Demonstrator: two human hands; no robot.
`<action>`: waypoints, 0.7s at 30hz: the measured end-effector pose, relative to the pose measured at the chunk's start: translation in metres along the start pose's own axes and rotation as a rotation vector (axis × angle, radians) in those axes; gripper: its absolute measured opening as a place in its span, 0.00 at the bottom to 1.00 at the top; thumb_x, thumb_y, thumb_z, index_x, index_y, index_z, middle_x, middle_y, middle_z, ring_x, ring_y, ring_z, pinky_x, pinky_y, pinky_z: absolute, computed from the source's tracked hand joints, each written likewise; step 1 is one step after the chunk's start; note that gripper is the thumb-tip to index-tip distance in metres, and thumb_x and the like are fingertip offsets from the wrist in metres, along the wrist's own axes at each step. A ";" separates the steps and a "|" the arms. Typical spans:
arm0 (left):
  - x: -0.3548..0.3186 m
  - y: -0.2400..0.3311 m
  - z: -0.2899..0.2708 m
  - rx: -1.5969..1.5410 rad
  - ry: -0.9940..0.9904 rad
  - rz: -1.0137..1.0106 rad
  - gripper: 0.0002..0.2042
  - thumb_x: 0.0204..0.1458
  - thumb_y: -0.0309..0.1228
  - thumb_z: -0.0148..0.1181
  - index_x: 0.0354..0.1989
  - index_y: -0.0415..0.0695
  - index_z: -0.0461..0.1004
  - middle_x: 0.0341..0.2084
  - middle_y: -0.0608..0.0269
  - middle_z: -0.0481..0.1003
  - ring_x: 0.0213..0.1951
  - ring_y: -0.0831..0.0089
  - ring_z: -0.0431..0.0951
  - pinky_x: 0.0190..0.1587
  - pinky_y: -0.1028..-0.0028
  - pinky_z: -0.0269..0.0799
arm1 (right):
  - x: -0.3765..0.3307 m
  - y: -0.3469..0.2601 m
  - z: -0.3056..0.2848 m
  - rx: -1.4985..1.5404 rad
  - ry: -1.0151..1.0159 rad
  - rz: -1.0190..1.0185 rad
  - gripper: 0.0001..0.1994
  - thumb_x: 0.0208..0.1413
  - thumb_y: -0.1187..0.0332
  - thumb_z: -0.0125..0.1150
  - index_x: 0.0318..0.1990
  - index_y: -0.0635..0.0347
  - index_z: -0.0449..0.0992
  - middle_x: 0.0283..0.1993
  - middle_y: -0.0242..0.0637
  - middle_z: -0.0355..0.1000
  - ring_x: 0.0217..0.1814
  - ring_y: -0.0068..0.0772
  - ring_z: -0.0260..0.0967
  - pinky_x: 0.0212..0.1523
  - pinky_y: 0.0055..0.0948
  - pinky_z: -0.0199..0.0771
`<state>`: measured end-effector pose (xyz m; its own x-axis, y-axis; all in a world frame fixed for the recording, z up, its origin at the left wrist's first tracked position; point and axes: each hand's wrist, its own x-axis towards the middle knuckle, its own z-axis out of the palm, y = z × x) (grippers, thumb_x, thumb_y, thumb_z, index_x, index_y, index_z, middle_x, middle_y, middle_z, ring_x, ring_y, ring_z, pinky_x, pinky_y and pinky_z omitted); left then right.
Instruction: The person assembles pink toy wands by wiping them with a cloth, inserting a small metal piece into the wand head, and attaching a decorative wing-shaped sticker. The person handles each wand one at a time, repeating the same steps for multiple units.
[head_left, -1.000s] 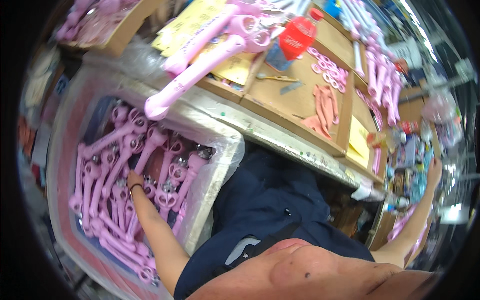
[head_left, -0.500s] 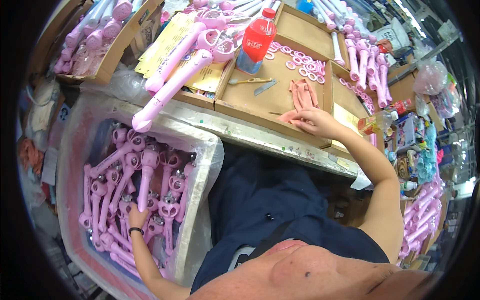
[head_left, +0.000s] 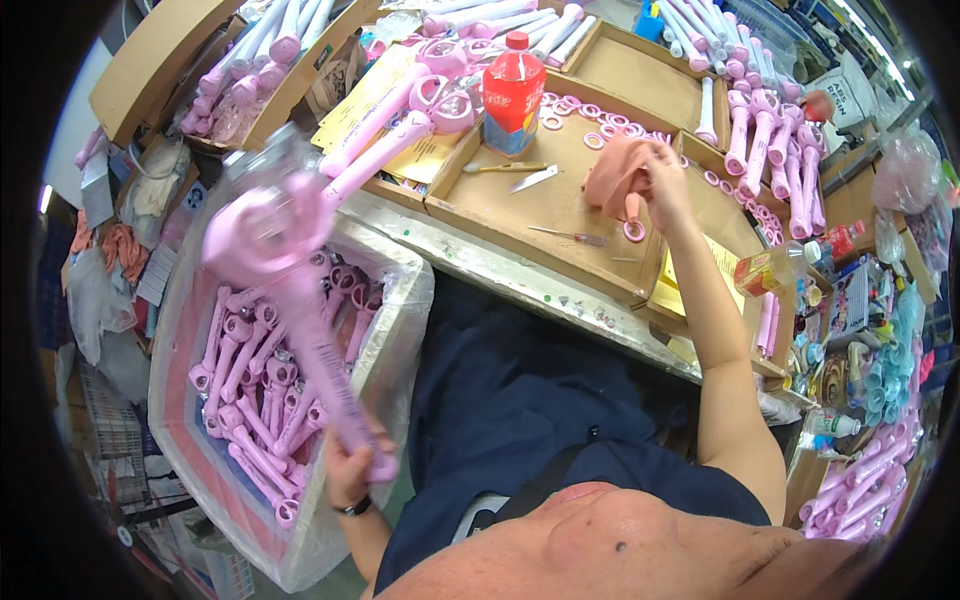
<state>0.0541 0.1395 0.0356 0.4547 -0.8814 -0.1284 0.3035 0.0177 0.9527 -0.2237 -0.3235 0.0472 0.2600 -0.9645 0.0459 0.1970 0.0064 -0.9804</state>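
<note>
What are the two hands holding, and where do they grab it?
The left hand grips a pink toy wand by its handle end. The right hand holds a bunched pink cloth.

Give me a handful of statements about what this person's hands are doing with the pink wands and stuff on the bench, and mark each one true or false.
1. The left hand grips a pink wand by the lower end of its handle. True.
2. The right hand rests flat and empty on the bench. False: it is raised over the cardboard tray, holding a pinkish cloth-like piece.
3. A red bottle stands upright at the back of the tray. True.
4. The lined bin at the person's left holds only white rings. False: it is filled with pink wands.
5. The held wand lies down inside the bin. False: it is lifted above it, head end up.
</note>
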 end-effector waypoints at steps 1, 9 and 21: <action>0.015 -0.002 0.023 -0.067 -0.182 -0.045 0.25 0.48 0.31 0.62 0.53 0.37 0.59 0.35 0.55 0.72 0.31 0.69 0.77 0.34 0.72 0.73 | 0.005 -0.011 -0.008 0.098 0.088 0.041 0.07 0.64 0.67 0.43 0.43 0.55 0.67 0.36 0.32 0.70 0.34 0.24 0.70 0.36 0.28 0.75; 0.083 -0.038 0.169 -0.184 -0.511 -0.329 0.32 0.54 0.25 0.56 0.66 0.43 0.49 0.33 0.62 0.72 0.29 0.77 0.74 0.32 0.77 0.71 | -0.036 -0.084 -0.009 0.364 0.132 -0.276 0.09 0.66 0.66 0.39 0.47 0.58 0.64 0.41 0.38 0.70 0.37 0.32 0.70 0.38 0.34 0.75; 0.087 -0.063 0.195 -0.160 -0.379 -0.215 0.34 0.53 0.23 0.56 0.67 0.43 0.46 0.38 0.63 0.67 0.29 0.81 0.71 0.32 0.78 0.72 | -0.139 0.005 0.080 -0.431 0.141 -0.495 0.18 0.60 0.71 0.52 0.56 0.65 0.63 0.55 0.41 0.63 0.54 0.31 0.66 0.50 0.28 0.69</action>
<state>-0.0884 -0.0304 0.0180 0.0380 -0.9828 -0.1805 0.4962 -0.1382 0.8572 -0.1830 -0.1678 0.0515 0.1044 -0.8521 0.5129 -0.1415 -0.5232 -0.8404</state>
